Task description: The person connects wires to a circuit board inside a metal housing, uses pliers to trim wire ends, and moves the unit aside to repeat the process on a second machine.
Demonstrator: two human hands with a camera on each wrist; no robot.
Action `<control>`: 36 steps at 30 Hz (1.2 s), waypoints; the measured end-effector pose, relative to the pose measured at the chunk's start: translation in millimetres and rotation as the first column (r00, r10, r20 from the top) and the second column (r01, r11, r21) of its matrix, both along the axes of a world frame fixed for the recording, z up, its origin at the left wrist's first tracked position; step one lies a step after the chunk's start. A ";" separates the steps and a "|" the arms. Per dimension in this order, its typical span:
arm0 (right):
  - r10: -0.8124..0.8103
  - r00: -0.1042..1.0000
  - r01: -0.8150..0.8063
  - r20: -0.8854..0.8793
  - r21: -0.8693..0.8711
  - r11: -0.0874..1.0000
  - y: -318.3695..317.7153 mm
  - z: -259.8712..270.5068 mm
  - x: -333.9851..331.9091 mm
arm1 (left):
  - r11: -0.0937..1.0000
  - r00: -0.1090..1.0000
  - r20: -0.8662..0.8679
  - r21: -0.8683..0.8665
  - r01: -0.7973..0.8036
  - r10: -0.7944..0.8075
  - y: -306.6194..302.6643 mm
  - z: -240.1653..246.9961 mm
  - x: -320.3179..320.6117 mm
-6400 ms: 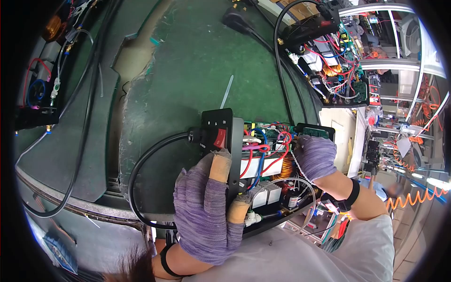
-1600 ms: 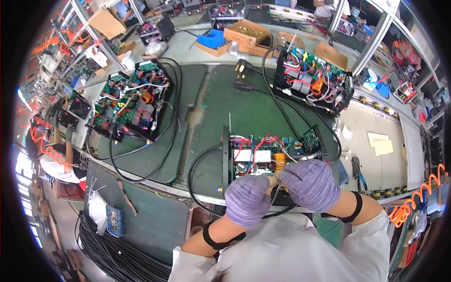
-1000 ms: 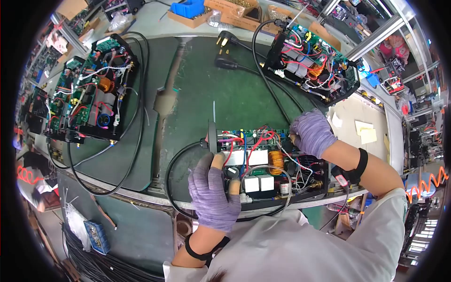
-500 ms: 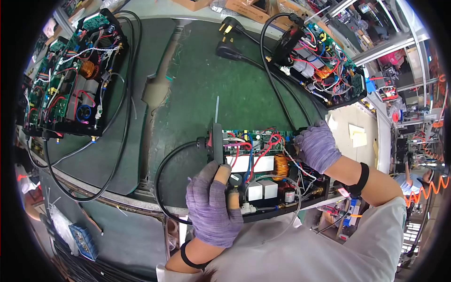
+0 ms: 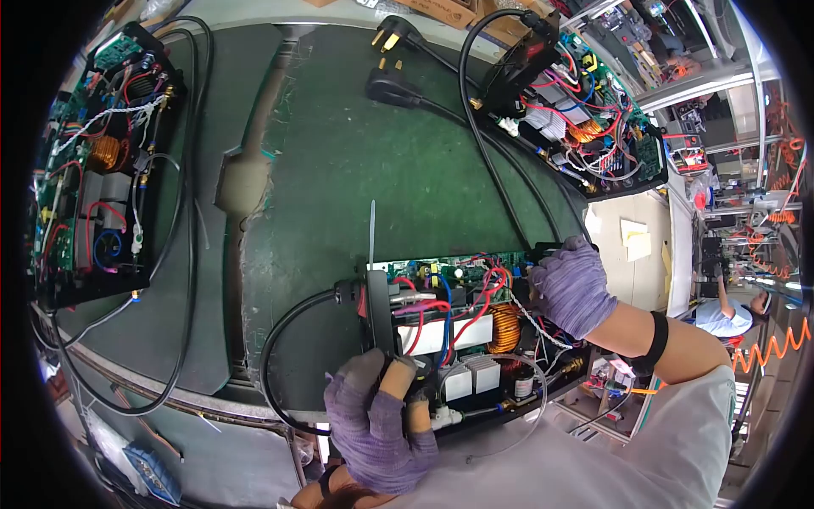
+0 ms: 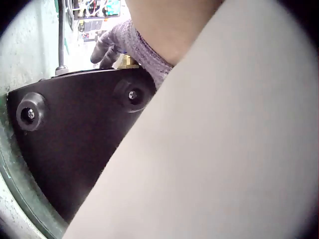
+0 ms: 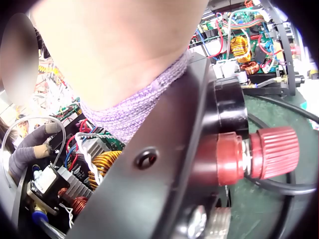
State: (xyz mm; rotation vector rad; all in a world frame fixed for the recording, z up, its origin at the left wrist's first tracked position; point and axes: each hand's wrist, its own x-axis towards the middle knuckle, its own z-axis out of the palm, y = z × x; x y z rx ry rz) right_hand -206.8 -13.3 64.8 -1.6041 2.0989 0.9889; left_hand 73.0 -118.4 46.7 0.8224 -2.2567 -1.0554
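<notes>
An open black chassis [image 5: 509,405] with circuit boards, colored wires and an orange coil [image 5: 504,329] stands at the bench's near edge. My left hand [image 5: 381,424], in a purple glove with two taped fingers, grips the lower corner of its left end panel [image 5: 379,310]. My right hand [image 5: 572,288] curls over the right end; its fingertips are hidden. The left wrist view has the chassis underside [image 6: 75,129] with rubber feet. In the right wrist view, a red terminal [image 7: 274,152] projects from the end panel [image 7: 144,174], behind which my right cuff [image 7: 134,112] shows.
Another open unit [image 5: 106,187] stands at the far left, and one more [image 5: 585,119] at the back right. Black cables cross the green mat [image 5: 339,153]; two plugs [image 5: 394,85] lie at its back. A white strip [image 5: 372,233] lies behind the chassis. Yellow paper [image 5: 638,246] lies right.
The head view has shifted. The chassis appears lower and more tilted, its left end nearer the body. My left hand has moved down with that corner; my right hand stays at the right end.
</notes>
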 end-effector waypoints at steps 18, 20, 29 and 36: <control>0.080 0.989 -0.039 0.125 -0.303 0.952 9.8 0.0 -4.3 | 1.000 0.999 0.048 0.007 0.004 -0.004 -5.4 4.7 -6.7; 0.086 0.988 -0.046 0.127 -0.290 0.956 8.0 0.1 -5.1 | 0.997 0.997 0.080 0.083 -0.010 0.003 1.4 3.8 -1.8; 0.056 0.991 -0.023 0.120 -0.264 0.964 6.1 -0.9 -4.5 | 0.999 0.999 0.022 0.010 0.032 -0.032 -6.7 0.2 -4.6; 0.078 0.989 -0.024 0.129 -0.376 0.926 6.4 -10.7 -5.8 | 0.996 0.989 0.146 0.080 -0.036 0.024 5.1 1.1 1.3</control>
